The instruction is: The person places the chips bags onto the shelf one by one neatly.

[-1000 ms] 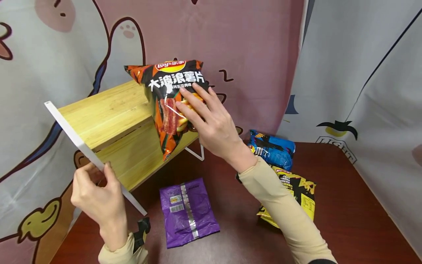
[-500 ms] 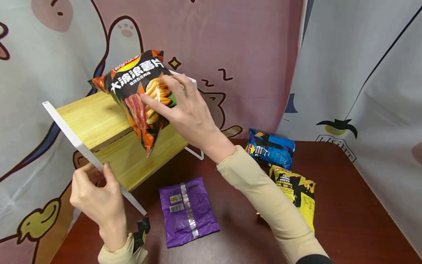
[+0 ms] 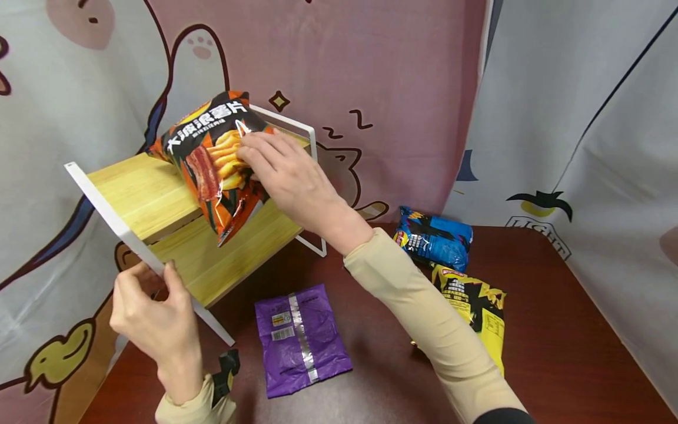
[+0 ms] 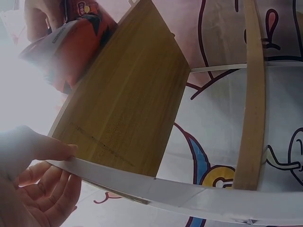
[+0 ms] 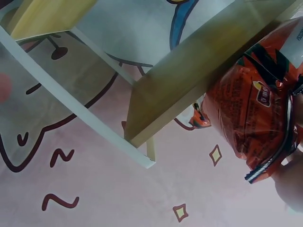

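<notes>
An orange and black bag of potato chips (image 3: 203, 156) lies tilted over the top board of a wooden two-tier shelf (image 3: 140, 188). My right hand (image 3: 296, 179) holds the bag by its right side, fingers over its front. In the right wrist view the orange back of the bag (image 5: 255, 101) is against the board's edge. With thumb and fingers, my left hand (image 3: 156, 321) pinches the white side frame (image 3: 113, 218) of the shelf. The left wrist view shows this pinch on the frame (image 4: 118, 172) close up. The right hand's thumb is hidden in the head view.
A purple packet (image 3: 302, 341) lies back side up on the dark red table (image 3: 556, 330), before the shelf. Blue (image 3: 442, 238) and yellow-black (image 3: 492, 330) chip bags lie to the right, the yellow one partly behind my right sleeve. Printed cloth (image 3: 344, 59) hangs behind.
My right hand has carried the chip bag leftward, then lowered it onto the top board. My left hand keeps its pinch on the frame.
</notes>
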`<state>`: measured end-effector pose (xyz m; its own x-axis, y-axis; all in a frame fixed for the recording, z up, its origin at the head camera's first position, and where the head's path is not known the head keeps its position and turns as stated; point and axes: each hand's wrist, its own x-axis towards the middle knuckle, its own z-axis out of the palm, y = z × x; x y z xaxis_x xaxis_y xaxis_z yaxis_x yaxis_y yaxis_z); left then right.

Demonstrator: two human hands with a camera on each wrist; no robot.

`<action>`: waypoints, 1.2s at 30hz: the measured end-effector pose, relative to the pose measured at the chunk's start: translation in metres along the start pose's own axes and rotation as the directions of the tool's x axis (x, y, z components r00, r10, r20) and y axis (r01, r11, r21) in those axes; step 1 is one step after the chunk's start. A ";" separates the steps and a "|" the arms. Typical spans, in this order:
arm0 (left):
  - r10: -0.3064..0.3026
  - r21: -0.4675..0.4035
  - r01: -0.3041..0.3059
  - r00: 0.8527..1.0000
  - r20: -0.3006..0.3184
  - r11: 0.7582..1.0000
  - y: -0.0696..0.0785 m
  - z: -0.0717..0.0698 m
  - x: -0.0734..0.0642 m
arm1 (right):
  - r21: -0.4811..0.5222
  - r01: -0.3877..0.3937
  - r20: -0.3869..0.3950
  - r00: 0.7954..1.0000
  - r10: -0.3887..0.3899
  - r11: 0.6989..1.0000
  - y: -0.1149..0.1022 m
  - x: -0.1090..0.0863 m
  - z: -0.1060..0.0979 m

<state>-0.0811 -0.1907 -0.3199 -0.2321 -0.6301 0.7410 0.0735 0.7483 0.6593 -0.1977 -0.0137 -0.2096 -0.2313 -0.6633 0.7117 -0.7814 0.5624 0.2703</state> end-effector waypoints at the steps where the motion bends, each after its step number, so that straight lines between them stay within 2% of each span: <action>1: 0.001 0.002 -0.001 1.000 0.001 1.000 0.000 0.000 0.000 | 0.013 -0.007 0.019 1.000 0.007 1.000 0.000 0.000 0.000; 6: -0.015 0.003 0.015 1.000 0.005 1.000 -0.002 0.002 0.000 | 0.019 -0.035 0.080 0.996 0.033 0.999 0.003 -0.006 -0.001; 13: -0.011 0.002 0.011 1.000 0.005 1.000 -0.002 0.003 0.000 | 0.081 -0.022 0.139 0.990 0.010 0.996 0.011 -0.019 -0.002; 17: -0.002 -0.003 0.002 1.000 0.001 1.000 -0.003 0.004 0.000 | 0.117 0.001 0.151 0.988 -0.018 0.993 0.013 -0.022 -0.002; 21: -0.001 -0.005 0.001 1.000 -0.004 1.000 -0.003 0.005 0.000 | 0.099 0.020 0.157 0.987 -0.035 0.995 0.012 -0.019 -0.003; 23: -0.002 -0.007 0.002 1.000 -0.002 1.000 -0.003 0.005 0.000 | 0.073 0.023 0.140 0.990 -0.033 0.997 0.012 -0.018 -0.001; 26: -0.004 -0.010 0.005 1.000 0.001 1.000 -0.004 0.006 0.000 | 0.046 0.027 0.069 0.997 -0.030 0.999 0.010 -0.017 0.003; 31: -0.004 -0.015 0.004 1.000 0.006 1.000 -0.003 0.007 -0.001 | 0.062 0.028 -0.047 0.999 -0.025 0.998 0.006 -0.012 0.010; 36: 0.001 -0.022 -0.001 1.000 0.010 1.000 -0.003 0.007 -0.001 | 0.060 0.038 -0.068 0.997 -0.034 0.997 -0.006 -0.003 0.012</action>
<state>-0.0877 -0.1905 -0.3236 -0.2414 -0.6270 0.7407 0.0949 0.7444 0.6610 -0.1996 -0.0211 -0.2215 -0.1642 -0.6470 0.7446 -0.8232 0.5057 0.2579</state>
